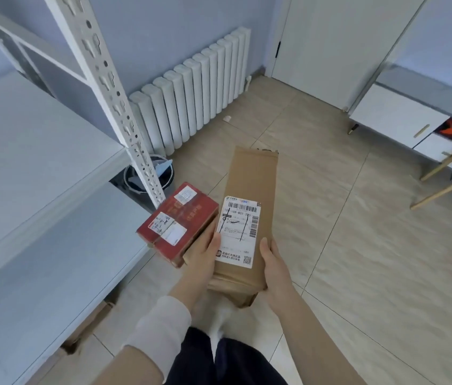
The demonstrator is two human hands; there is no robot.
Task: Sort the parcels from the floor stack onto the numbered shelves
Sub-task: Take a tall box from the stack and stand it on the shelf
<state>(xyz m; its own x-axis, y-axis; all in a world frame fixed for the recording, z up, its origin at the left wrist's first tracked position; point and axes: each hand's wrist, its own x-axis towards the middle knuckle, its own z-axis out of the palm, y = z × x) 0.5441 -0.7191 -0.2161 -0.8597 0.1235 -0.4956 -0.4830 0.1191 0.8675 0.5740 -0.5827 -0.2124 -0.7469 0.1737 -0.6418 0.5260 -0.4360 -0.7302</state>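
Right hand [274,262] and left hand [205,251] each gripped the near end of the brown parcel [249,179], carried above the floor with its label [238,232] up. Red box [177,218] sat at the left hand's 10 o'clock, touching it; hold unclear. Shelves [38,162] stood at 9 o'clock. Advised: read label first, keep both parcels level.

Clothing only. The trousers [247,368] are dark navy and plain, two legs with a narrow gap between them. The left sleeve [161,326], just left of the trousers, is off-white or very pale pink (the light makes it hard to call). It's soft fabric in loose folds, and its cuff ends partway along the forearm. The left hand [201,250] past it is bare. Right of the trousers the forearm is uncovered from frame edge to right hand [273,263]. Just beyond the trousers there's white footwear [219,322], blurred, sock or shoe unclear.
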